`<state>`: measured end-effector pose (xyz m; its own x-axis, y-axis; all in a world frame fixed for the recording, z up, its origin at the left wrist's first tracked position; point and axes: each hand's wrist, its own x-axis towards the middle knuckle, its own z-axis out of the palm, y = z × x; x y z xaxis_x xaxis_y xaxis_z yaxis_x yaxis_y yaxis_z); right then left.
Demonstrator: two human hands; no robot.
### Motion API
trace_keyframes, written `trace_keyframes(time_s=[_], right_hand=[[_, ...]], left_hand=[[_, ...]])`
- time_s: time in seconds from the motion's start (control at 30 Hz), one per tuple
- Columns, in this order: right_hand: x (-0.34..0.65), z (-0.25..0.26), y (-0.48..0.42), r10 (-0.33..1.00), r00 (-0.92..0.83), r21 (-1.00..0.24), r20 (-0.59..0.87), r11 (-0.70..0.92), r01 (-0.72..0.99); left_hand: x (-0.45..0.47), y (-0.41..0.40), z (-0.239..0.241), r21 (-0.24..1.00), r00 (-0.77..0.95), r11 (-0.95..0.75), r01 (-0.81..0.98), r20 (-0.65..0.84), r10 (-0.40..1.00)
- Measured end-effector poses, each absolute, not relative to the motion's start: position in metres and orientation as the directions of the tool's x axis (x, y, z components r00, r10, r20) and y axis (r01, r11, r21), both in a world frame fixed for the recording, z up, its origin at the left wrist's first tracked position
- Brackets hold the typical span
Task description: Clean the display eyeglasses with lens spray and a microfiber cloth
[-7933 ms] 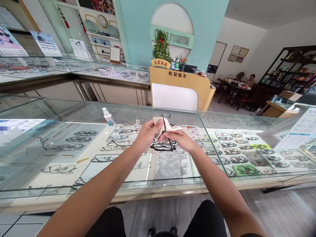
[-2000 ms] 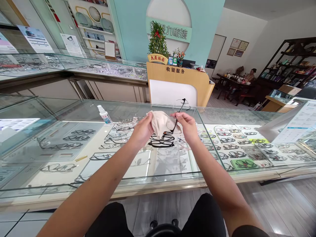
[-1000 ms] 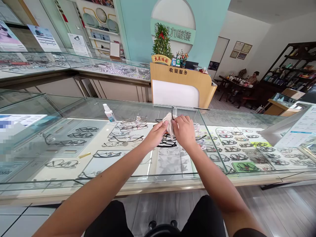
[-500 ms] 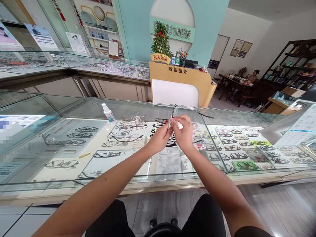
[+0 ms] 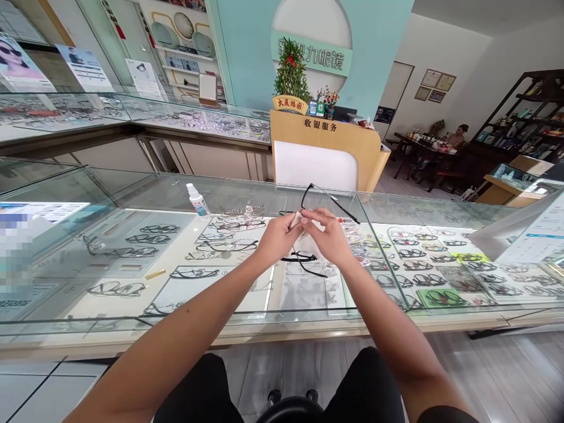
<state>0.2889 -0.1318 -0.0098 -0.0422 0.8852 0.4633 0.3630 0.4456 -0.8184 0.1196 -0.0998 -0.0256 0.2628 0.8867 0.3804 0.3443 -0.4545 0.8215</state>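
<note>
Over the glass counter, my two hands meet around a pair of black-framed eyeglasses (image 5: 337, 202). One dark temple arm sticks out beyond the fingers, and most of the frame front is hidden. My left hand (image 5: 277, 239) is closed, with a pale cloth (image 5: 298, 220) pinched at its fingertips against the glasses. Facing it, my right hand (image 5: 329, 238) has its thumb and fingers closed on the same glasses and cloth. Which hand bears the frame is hard to make out. Below the hands, more dark frames show on or under the glass.
A white spray bottle (image 5: 198, 200) stands on the glass counter (image 5: 247, 182) to the left. Rows of eyeglasses (image 5: 420, 265) lie inside the case. A sign board (image 5: 529, 235) leans at the right. Beyond is a wooden cashier desk (image 5: 326, 126); a person sits far right.
The glasses have turned in my hands: the temple arm now slants out to the right. My fingers have shifted on the cloth, and the view has moved slightly.
</note>
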Motion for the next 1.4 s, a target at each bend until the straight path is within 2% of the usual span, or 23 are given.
trace_keyframes(time_s=[0.23,0.53,0.77,0.93,1.07,1.23,1.3,1.4], right_hand=[[0.284,-0.010,-0.135,0.864,0.021,-0.796,0.503,0.453,0.402],[0.283,-0.004,-0.141,0.832,0.086,-0.764,0.548,0.457,0.455],[0.280,-0.008,-0.138,0.862,0.165,-0.854,0.479,0.415,0.312],[0.279,-0.007,-0.136,0.850,0.237,-0.875,0.470,0.414,0.250],[0.281,-0.005,-0.134,0.845,0.260,-0.884,0.467,0.435,0.171],[0.290,-0.002,-0.125,0.861,0.349,-0.909,0.370,0.413,-0.056],[0.299,0.001,-0.120,0.886,0.336,-0.916,0.320,0.380,-0.130],[0.313,0.008,-0.117,0.952,0.197,-0.902,0.233,0.287,-0.323]], left_hand=[[0.116,-0.102,-0.021,0.850,0.354,-0.417,0.322,0.301,0.886],[0.115,-0.110,-0.012,0.803,0.420,-0.497,0.328,0.348,0.838],[0.114,-0.113,-0.011,0.705,0.401,-0.541,0.459,0.379,0.834],[0.113,-0.114,-0.012,0.705,0.459,-0.564,0.431,0.368,0.809],[0.113,-0.114,-0.010,0.683,0.489,-0.625,0.378,0.426,0.761],[0.109,-0.116,-0.008,0.728,0.483,-0.611,0.311,0.433,0.761],[0.103,-0.114,-0.004,0.775,0.421,-0.567,0.278,0.432,0.798],[0.089,-0.110,0.010,0.815,0.168,-0.541,0.210,0.515,0.841]])
